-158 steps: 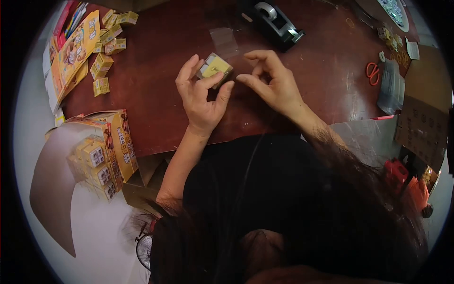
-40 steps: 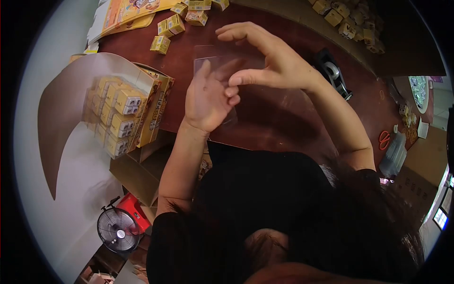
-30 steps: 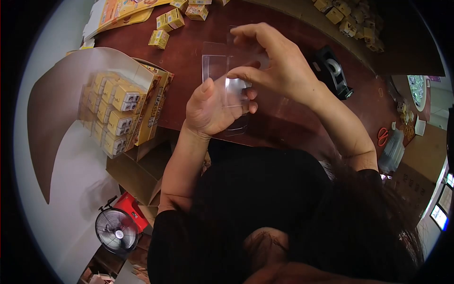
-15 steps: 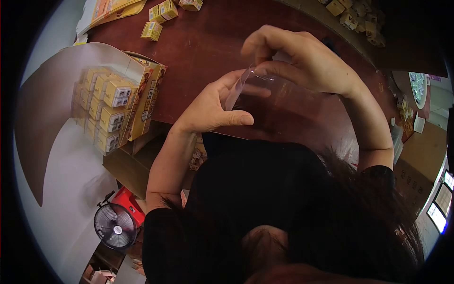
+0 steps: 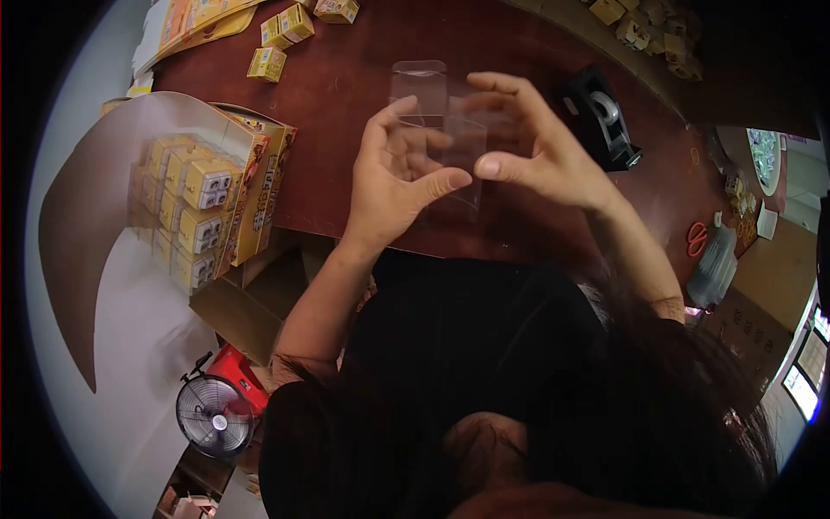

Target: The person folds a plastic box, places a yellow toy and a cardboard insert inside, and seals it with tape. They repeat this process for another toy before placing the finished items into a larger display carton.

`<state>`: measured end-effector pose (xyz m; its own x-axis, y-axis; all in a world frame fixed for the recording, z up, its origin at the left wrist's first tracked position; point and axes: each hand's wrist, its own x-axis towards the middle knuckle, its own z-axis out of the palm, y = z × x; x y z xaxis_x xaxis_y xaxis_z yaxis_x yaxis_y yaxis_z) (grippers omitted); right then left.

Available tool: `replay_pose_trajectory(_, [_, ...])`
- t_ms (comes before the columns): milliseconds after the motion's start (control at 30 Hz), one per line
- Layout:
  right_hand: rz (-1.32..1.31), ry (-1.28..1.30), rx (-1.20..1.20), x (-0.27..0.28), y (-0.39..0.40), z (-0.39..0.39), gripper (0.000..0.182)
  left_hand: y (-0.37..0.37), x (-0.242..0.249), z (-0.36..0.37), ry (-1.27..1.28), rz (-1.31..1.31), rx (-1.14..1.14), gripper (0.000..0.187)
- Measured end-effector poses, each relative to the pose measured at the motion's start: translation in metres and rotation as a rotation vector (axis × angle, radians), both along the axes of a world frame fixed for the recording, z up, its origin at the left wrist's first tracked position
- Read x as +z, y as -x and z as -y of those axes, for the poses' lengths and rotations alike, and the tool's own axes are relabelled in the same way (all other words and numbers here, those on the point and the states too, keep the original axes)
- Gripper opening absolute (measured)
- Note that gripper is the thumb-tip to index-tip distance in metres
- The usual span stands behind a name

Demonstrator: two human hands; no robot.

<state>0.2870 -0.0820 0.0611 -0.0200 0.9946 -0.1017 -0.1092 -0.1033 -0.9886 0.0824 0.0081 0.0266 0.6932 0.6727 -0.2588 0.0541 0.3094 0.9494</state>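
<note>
A clear plastic box (image 5: 464, 138) stands between my hands over the red-brown tabletop, with a rounded clear flap (image 5: 419, 80) sticking up at its far end. My left hand (image 5: 393, 169) is curled around the box's left side, thumb across the near face and fingers behind. On the right side, my right hand (image 5: 540, 143) has its thumb at the box's edge and its fingers bent around it, smeared by motion. Exact contact of the right fingertips is hard to make out through the plastic.
A black tape dispenser (image 5: 601, 117) sits to the right, red scissors (image 5: 697, 240) farther over. Small yellow boxes (image 5: 287, 28) lie at the back left. A display carton (image 5: 259, 195) and stacked yellow packs (image 5: 197, 195) stand left. A fan (image 5: 214, 415) is below.
My right hand has come down and toward me, to the box's side. The clear plastic, narrow before, now shows as an opened box with its flap up. The tape dispenser and scissors have come into view.
</note>
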Motion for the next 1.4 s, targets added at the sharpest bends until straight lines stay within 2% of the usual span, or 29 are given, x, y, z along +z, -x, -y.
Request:
replay_pose_trajectory(67, [-0.114,0.043,-0.045,-0.014,0.015,0.007,0.076,-0.002,-0.007,0.016,-0.121,0.21,0.098,0.091])
replay_pose_trajectory(100, [-0.222,0.082,-0.093,-0.02,0.02,0.011,0.076,0.001,-0.003,0.019,-0.234,0.161,0.095,0.089])
replay_pose_trajectory(167, [-0.193,0.056,-0.102,-0.031,0.024,0.018,0.075,0.006,-0.01,0.024,-0.171,0.173,0.042,0.084])
replay_pose_trajectory(233, [-0.089,-0.041,-0.111,-0.047,0.03,0.028,0.064,0.015,-0.018,0.03,-0.098,0.188,-0.007,0.08])
replay_pose_trajectory(267, [-0.089,-0.029,-0.114,-0.047,0.031,0.032,0.064,0.021,-0.021,0.031,-0.071,0.167,-0.083,0.07])
replay_pose_trajectory(300, [-0.007,0.012,-0.058,-0.046,0.03,0.036,0.056,0.027,-0.025,0.033,-0.044,0.146,-0.156,0.061])
replay_pose_trajectory(333, [0.074,0.053,0.0,-0.046,0.031,0.04,0.049,0.032,-0.032,0.037,-0.032,0.145,-0.155,0.061])
replay_pose_trajectory(400, [0.073,0.085,0.004,-0.052,0.038,0.049,0.043,0.041,-0.044,0.043,0.108,0.31,-0.207,0.044])
replay_pose_trajectory(433, [0.073,0.106,0.005,-0.054,0.042,0.052,0.038,0.045,-0.046,0.043,0.115,0.308,-0.203,0.044])
replay_pose_trajectory(500, [0.081,0.102,-0.018,-0.053,0.048,0.054,0.039,0.049,-0.044,0.04,-0.2,0.159,-0.107,0.036])
replay_pose_trajectory(533, [0.091,0.09,-0.044,-0.052,0.051,0.053,0.039,0.05,-0.042,0.041,-0.199,0.158,-0.103,0.036])
replay_pose_trajectory(600, [0.031,0.033,-0.09,-0.054,0.059,0.052,0.035,0.05,-0.036,0.043,0.072,0.214,-0.03,0.029])
replay_pose_trajectory(633, [-0.029,-0.025,-0.138,-0.055,0.061,0.051,0.031,0.05,-0.033,0.043,0.069,0.216,-0.025,0.029])
replay_pose_trajectory(733, [-0.136,0.013,-0.17,-0.046,0.064,0.049,0.025,0.052,-0.024,0.041,0.1,0.24,0.021,0.02])
replay_pose_trajectory(767, [-0.136,0.014,-0.168,-0.045,0.061,0.047,0.025,0.054,-0.022,0.037,0.049,0.195,-0.033,0.018])
replay_pose_trajectory(800, [-0.018,-0.02,-0.082,-0.044,0.054,0.045,0.022,0.054,-0.02,0.034,-0.003,0.151,-0.086,0.015])
replay_pose_trajectory(833, [0.1,-0.053,0.004,-0.043,0.051,0.044,0.019,0.052,-0.016,0.033,-0.002,0.151,-0.084,0.015])
replay_pose_trajectory(967, [0.046,0.05,-0.046,-0.036,0.057,0.032,0.017,0.042,0.002,0.028,0.014,-0.015,-0.052,0.015])
replay_pose_trajectory(1033, [0.022,0.186,-0.094,-0.031,0.058,0.027,0.016,0.039,0.005,0.023,0.013,-0.081,-0.025,0.015])
replay_pose_trajectory(1100, [0.009,0.215,-0.07,-0.034,0.053,0.022,0.016,0.039,0.004,0.015,0.031,-0.206,-0.1,0.013])
replay_pose_trajectory(1200, [-0.013,0.198,-0.007,-0.039,0.045,0.026,0.017,0.04,0.005,0.016,0.076,-0.066,-0.119,0.016])
replay_pose_trajectory(1333, [-0.046,0.133,0.03,-0.032,0.045,0.033,0.017,0.045,0.01,0.021,0.046,-0.066,-0.029,0.018])
replay_pose_trajectory(1400, [0.0,0.12,0.073,-0.035,0.043,0.033,0.018,0.053,-0.002,0.017,-0.084,0.001,-0.161,0.018])
